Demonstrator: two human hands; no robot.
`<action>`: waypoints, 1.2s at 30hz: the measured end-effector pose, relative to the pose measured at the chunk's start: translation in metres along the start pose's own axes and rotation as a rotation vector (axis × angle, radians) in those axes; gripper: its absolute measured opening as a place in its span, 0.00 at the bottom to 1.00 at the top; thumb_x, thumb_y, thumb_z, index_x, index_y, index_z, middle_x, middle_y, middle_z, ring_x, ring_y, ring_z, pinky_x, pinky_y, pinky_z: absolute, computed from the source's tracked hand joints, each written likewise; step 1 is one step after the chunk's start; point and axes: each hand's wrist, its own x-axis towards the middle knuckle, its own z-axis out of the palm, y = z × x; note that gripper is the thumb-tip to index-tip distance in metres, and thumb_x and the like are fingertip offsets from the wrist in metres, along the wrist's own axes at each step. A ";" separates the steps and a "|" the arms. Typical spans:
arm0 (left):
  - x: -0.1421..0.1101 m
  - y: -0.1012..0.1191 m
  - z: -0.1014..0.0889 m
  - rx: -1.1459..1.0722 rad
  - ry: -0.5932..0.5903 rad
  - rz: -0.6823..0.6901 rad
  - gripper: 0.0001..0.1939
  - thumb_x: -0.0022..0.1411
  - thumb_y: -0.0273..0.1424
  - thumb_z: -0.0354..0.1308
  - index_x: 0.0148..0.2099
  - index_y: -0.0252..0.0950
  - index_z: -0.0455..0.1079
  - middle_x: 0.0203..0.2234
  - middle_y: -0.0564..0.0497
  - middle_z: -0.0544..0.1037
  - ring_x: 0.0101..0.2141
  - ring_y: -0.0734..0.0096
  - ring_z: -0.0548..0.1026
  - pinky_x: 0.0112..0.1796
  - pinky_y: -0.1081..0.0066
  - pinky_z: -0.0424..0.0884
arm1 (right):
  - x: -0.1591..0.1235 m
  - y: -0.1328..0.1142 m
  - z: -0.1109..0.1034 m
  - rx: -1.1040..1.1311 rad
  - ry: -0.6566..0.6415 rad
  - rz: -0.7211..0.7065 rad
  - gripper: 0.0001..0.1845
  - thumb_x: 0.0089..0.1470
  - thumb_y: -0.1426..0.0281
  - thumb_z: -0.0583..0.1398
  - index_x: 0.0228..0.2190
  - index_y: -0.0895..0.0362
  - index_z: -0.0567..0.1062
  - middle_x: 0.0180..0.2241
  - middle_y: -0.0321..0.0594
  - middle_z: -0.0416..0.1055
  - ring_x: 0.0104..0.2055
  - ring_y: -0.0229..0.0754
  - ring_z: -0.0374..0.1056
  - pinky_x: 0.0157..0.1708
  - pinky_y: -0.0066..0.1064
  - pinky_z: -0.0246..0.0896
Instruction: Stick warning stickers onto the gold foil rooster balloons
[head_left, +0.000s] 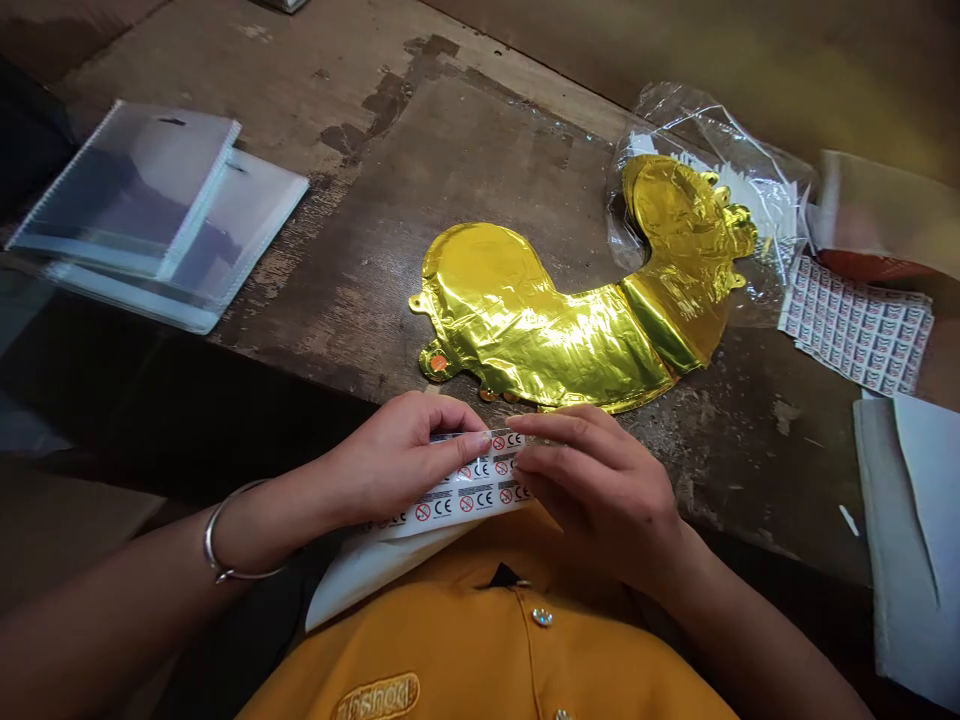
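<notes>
Just off the near edge of the wooden surface (337, 250), in the head view, we hold a sheet of CE-mark stickers (484, 500) in front of our orange shirt (480, 640). Our left hand (409, 450) has its grip closed on the sheet's upper part, the thumb lying flat over the printed face. The fingers of our right hand (611, 480) touch the sheet's upper right part, close to the left thumb; its own thumb is hidden, so we cannot tell whether that grip is together or apart. A white backing paper (375, 575) slants out below the stickers, and a silver bangle (211, 540) circles our left wrist.

Beyond our hands, gold foil balloons (517, 330) lie flat in a curve on the surface, though we cannot tell how many are layered. An orange dot (439, 364) marks one tab at their left end. Their far right end lies against a crumpled clear plastic bag (679, 105) with white pieces showing through it. Nearer on the right are small printed label sheets (862, 325), then large white sheets (911, 540). Far to our left, clear plastic pouches (127, 190) lie overlapping, partly past the surface's edge
</notes>
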 end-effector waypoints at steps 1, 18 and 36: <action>0.000 0.000 0.000 0.010 0.001 0.006 0.12 0.60 0.37 0.55 0.35 0.33 0.74 0.27 0.53 0.74 0.30 0.72 0.69 0.31 0.74 0.64 | 0.001 -0.001 0.000 0.033 0.017 0.054 0.09 0.53 0.76 0.62 0.38 0.56 0.73 0.47 0.44 0.74 0.45 0.42 0.69 0.45 0.37 0.66; -0.003 -0.001 0.003 0.170 -0.005 0.089 0.12 0.61 0.37 0.54 0.35 0.36 0.76 0.24 0.55 0.75 0.27 0.74 0.68 0.27 0.76 0.61 | 0.015 -0.005 0.002 0.472 -0.142 0.574 0.05 0.53 0.69 0.62 0.34 0.56 0.78 0.29 0.36 0.78 0.29 0.36 0.72 0.29 0.25 0.67; -0.004 0.000 0.004 0.194 0.011 0.094 0.10 0.60 0.35 0.55 0.33 0.36 0.75 0.24 0.56 0.76 0.27 0.74 0.70 0.29 0.76 0.63 | 0.011 -0.009 0.004 -0.040 0.036 0.081 0.05 0.54 0.75 0.60 0.32 0.55 0.76 0.31 0.39 0.73 0.33 0.39 0.65 0.34 0.32 0.64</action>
